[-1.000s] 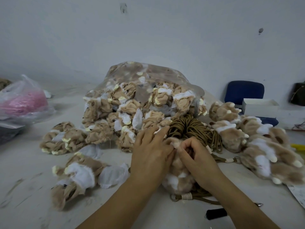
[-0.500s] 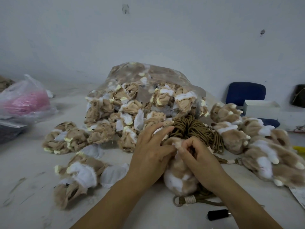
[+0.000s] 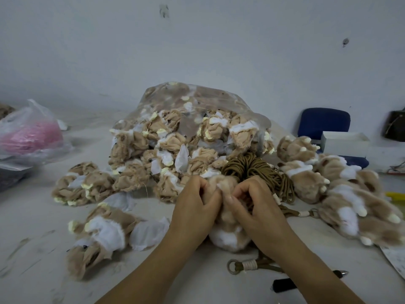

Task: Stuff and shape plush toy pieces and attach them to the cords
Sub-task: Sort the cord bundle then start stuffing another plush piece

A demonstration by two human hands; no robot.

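Note:
A tan and white plush piece (image 3: 228, 238) stands on the table between my hands. My left hand (image 3: 192, 213) grips its left side with curled fingers. My right hand (image 3: 258, 211) grips its right side and pinches the fur at its top opening. A brown cord with a metal ring (image 3: 245, 265) runs out from under the piece toward me. A bundle of brown cords (image 3: 256, 170) lies just behind my hands.
A clear bag of unstuffed plush skins (image 3: 188, 137) spills onto the table behind. Loose skins (image 3: 98, 235) lie to the left, stuffed pieces (image 3: 341, 194) to the right. A black pen-like tool (image 3: 306, 280) lies near right. A bag with pink contents (image 3: 30, 134) sits far left.
My left hand's fingers, stretched over the piece before, have curled in on it. Both hands have closed together at the top of the piece.

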